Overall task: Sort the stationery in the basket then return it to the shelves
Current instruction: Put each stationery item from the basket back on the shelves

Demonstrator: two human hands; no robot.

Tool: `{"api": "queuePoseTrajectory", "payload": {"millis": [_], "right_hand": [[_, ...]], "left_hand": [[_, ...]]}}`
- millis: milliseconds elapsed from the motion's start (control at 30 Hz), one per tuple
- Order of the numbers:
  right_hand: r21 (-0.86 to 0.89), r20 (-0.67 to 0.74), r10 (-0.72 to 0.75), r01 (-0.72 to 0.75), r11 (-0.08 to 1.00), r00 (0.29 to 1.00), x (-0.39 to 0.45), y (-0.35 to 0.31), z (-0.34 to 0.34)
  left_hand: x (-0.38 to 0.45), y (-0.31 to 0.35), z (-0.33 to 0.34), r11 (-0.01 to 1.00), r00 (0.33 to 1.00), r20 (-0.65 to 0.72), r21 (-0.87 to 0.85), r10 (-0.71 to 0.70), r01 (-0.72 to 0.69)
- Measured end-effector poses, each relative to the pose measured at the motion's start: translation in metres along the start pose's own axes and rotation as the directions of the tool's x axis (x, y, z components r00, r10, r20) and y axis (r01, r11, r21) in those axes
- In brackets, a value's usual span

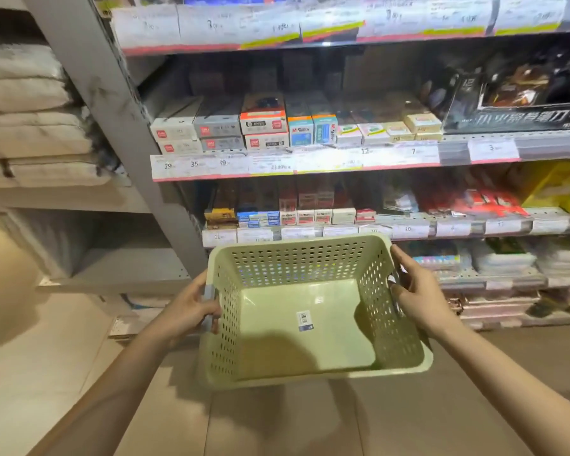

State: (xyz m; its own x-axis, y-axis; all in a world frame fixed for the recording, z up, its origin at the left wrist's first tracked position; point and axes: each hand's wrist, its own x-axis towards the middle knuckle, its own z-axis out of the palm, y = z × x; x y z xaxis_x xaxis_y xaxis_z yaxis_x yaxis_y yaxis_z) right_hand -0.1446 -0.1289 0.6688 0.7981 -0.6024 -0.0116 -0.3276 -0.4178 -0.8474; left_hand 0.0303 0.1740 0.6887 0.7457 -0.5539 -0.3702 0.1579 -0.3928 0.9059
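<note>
Hands hold a pale green basket [313,307] in the air at the picture's centre, in front of the shelves [310,166]: the left hand [191,307] grips the grey handle at the basket's 9 o'clock side, and the right hand [418,291] curls round the handle at its 3 o'clock side. Only a small sticker [305,320] lies on the basket's floor. Boxes of stationery [264,133] stand in rows on the shelves toward 12 o'clock, above price tags [195,164].
</note>
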Motion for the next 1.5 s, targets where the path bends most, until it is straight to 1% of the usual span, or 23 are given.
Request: {"api": "queuePoseTrajectory", "payload": {"millis": [67,233,367,500,667,967,1133,1267,1367,1500], "right_hand": [[-0.012,-0.005,0.003,-0.003,1.0,1.0,0.005,0.021,0.013],[-0.029,0.022,0.029,-0.029,0.999,0.999,0.014,0.074,0.049],[-0.017,0.018,0.041,-0.041,0.999,0.999,0.016,0.113,0.08],[0.003,0.034,0.057,-0.057,0.998,0.998,0.016,0.15,0.108],[0.017,0.07,0.082,-0.083,0.996,0.994,0.016,0.195,0.141],[-0.021,0.077,0.144,-0.142,0.99,0.987,0.029,0.29,0.202],[0.021,0.104,0.193,-0.196,0.98,0.976,0.039,0.34,0.239],[0.018,0.115,0.176,-0.179,0.984,0.978,0.049,0.377,0.266],[0.017,0.121,0.205,-0.208,0.978,0.971,0.056,0.4,0.283],[0.031,0.13,0.207,-0.212,0.977,0.97,0.064,0.427,0.303]], "left_hand": [[0.011,-0.023,0.006,1.0,1.0,-0.005,-0.03,-0.009,0.009],[0.037,-0.079,0.015,0.999,1.0,-0.03,-0.04,-0.007,0.006],[0.06,-0.122,0.02,0.999,0.999,-0.001,0.005,-0.034,0.034],[0.085,-0.168,0.026,0.995,0.995,-0.021,0.032,-0.099,0.099],[0.113,-0.224,0.035,0.992,0.995,0.019,0.072,-0.103,0.101],[0.163,-0.321,0.053,0.99,0.991,0.023,0.057,-0.131,0.13],[0.194,-0.373,0.065,0.984,0.988,0.019,0.095,-0.151,0.148],[0.214,-0.41,0.072,0.984,0.988,0.044,0.1,-0.15,0.145],[0.232,-0.441,0.076,0.984,0.987,0.045,0.094,-0.155,0.151],[0.257,-0.472,0.083,0.982,0.986,0.03,0.105,-0.164,0.16]]}}
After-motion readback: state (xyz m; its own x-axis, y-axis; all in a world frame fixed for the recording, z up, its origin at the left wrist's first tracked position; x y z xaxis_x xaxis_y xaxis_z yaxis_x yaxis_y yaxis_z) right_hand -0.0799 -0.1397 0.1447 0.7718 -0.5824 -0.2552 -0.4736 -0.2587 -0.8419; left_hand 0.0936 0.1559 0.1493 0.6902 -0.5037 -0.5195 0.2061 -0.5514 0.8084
